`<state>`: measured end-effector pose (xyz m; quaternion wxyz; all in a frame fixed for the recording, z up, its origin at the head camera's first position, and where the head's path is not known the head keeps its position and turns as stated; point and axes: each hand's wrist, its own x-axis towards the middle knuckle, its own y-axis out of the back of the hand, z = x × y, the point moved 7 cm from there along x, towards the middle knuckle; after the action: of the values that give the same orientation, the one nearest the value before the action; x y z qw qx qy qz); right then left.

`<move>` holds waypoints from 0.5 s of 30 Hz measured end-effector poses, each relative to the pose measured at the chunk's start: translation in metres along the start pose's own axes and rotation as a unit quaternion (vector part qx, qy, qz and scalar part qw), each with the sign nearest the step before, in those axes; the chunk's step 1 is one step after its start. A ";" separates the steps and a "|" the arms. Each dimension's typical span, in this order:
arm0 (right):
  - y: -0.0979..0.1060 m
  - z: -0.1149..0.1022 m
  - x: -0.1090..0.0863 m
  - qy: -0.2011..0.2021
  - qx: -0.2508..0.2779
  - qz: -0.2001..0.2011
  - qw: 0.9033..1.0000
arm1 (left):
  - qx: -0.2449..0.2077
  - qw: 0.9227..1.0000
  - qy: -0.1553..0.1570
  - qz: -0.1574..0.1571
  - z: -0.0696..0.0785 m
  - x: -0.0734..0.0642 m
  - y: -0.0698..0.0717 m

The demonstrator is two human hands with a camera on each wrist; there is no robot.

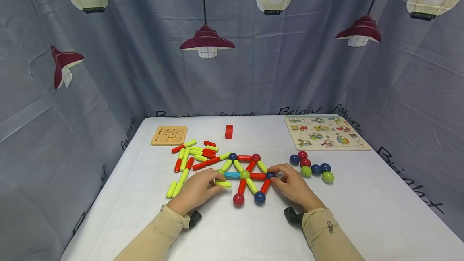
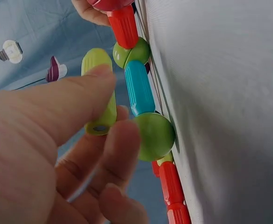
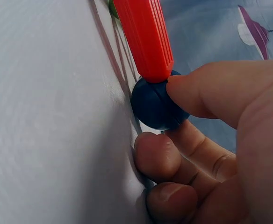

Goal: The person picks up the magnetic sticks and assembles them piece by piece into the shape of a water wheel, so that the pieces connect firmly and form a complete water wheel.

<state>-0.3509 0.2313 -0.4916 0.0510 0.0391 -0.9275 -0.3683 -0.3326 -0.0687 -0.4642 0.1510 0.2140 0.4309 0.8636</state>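
Observation:
My left hand (image 1: 198, 188) pinches a yellow-green magnetic rod (image 2: 98, 86) between thumb and fingers, near the green ball (image 2: 156, 136) at the structure's left corner. In the left wrist view, the rod's near end shows a grey metal dot. With thumb and fingertips, my right hand (image 1: 293, 184) grips the dark blue ball (image 3: 156, 103) at the right corner; a red rod (image 3: 146, 39) meets that ball. Between the hands, the flat structure of rods and balls centres on a green ball (image 1: 245, 175). A blue rod (image 1: 232, 175) joins this centre to the left corner.
Loose red and yellow-green rods (image 1: 183, 176) lie left of the structure. Several loose balls (image 1: 306, 171) sit to the right. Farther back are a wooden number board (image 1: 169, 135), a red block (image 1: 228, 131) and a picture puzzle board (image 1: 326, 133).

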 end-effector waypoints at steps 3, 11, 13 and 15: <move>0.000 0.000 -0.001 0.000 -0.002 0.000 1.000 | 0.012 1.000 0.012 0.003 0.001 0.000 0.000; 0.001 0.001 -0.001 0.005 0.002 0.001 1.000 | 0.021 0.994 0.097 0.048 -0.007 -0.001 0.006; 0.001 0.000 -0.001 0.002 0.003 0.001 1.000 | 0.028 0.993 0.109 0.038 -0.008 -0.002 0.004; 0.001 0.000 -0.001 0.002 0.003 0.000 1.000 | 0.025 0.992 0.120 0.029 -0.009 -0.003 0.003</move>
<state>-0.3500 0.2320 -0.4914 0.0531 0.0399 -0.9286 -0.3651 -0.3349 -0.0779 -0.4669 0.0672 0.1252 0.4610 0.8759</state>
